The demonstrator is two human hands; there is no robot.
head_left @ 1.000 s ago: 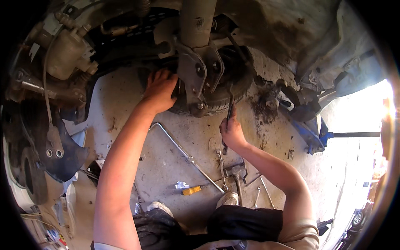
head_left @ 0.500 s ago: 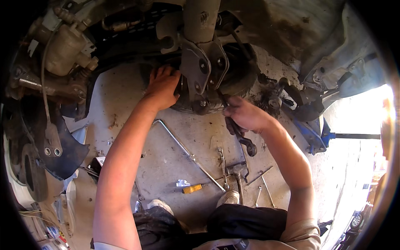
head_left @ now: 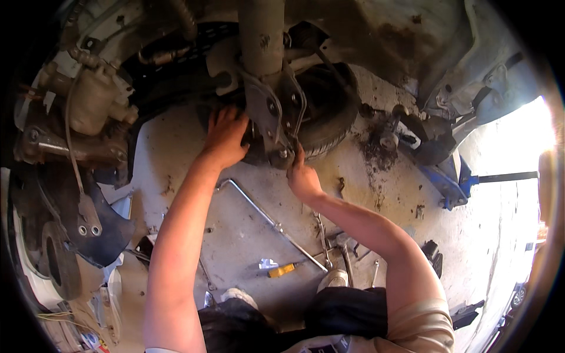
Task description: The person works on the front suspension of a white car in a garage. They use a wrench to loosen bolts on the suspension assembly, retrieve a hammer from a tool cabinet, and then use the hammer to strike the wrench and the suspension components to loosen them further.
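A grey strut (head_left: 262, 41) hangs at the top centre, ending in a two-plate bracket (head_left: 263, 106) with bolt holes. A bolt end (head_left: 283, 154) shows at the bracket's lower tip. My left hand (head_left: 225, 140) lies against the bracket's left side, fingers stretched and apart; its contact with the metal is partly hidden. From the lower right, my right hand (head_left: 304, 179) reaches up to the bracket's lower right edge. Its index finger is stretched out against the metal beside the bolt, the other fingers curled, and no tool shows in it.
A tyre (head_left: 329, 117) lies on the floor behind the bracket. Between my arms lie a long breaker bar (head_left: 265, 217), a yellow-handled tool (head_left: 282, 270) and a hammer (head_left: 344, 244). A blue jack (head_left: 450, 182) stands at right. A brake caliper (head_left: 94, 100) hangs at upper left.
The dark wrench that my right hand held is out of that hand now. My right hand has moved left to the bracket's lower end. The left hand stays at the bracket's left side.
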